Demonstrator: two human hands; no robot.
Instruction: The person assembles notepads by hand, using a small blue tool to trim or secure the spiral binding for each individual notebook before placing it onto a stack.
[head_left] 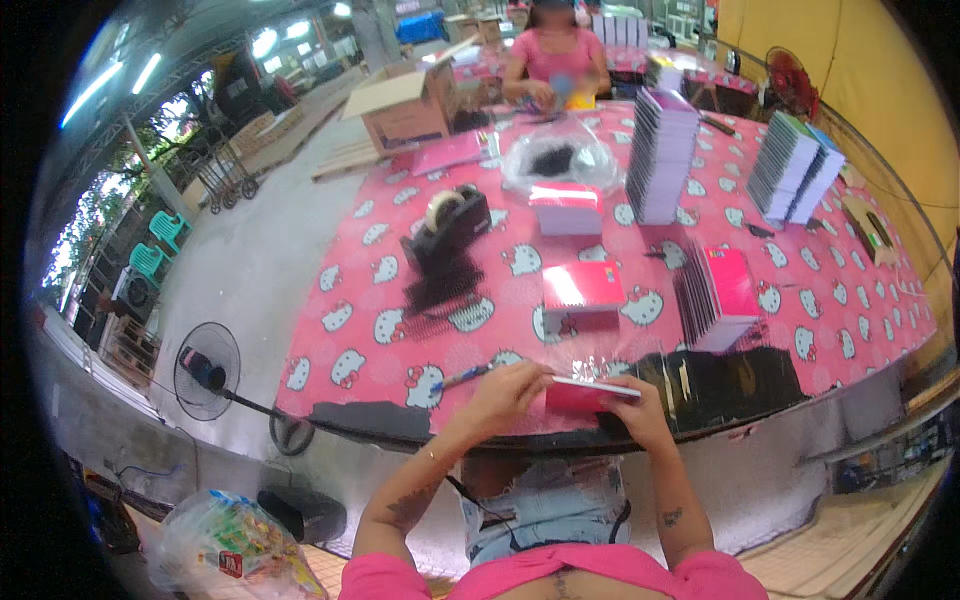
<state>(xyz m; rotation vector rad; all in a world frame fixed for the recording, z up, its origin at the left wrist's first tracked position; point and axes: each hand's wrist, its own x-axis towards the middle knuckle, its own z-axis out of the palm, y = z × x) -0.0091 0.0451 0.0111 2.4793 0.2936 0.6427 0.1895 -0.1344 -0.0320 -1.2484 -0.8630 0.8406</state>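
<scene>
Just over the near table edge I hold a small red-pink notebook (574, 398), tilted so its white page edge faces up. My right hand (638, 408) is closed around its right end. My left hand (512, 394) is closed at its left end, fingertips pinched together at the corner. A pen (463, 377) lies on the table by my left hand. Something shiny and clear, perhaps plastic film (590, 366), shows just beyond the notebook. Farther out lie a short stack of pink notebooks (583, 287) and a standing row of pink spiral notebooks (722, 298).
On the patterned pink tablecloth (345, 365) stand a black tape dispenser (450, 225), black coils (442, 287), another pink stack (566, 210), a tall notebook stack (662, 160), more notebooks (793, 170) and a plastic bag (560, 160). A person (558, 55) works opposite. A fan (207, 370) stands left.
</scene>
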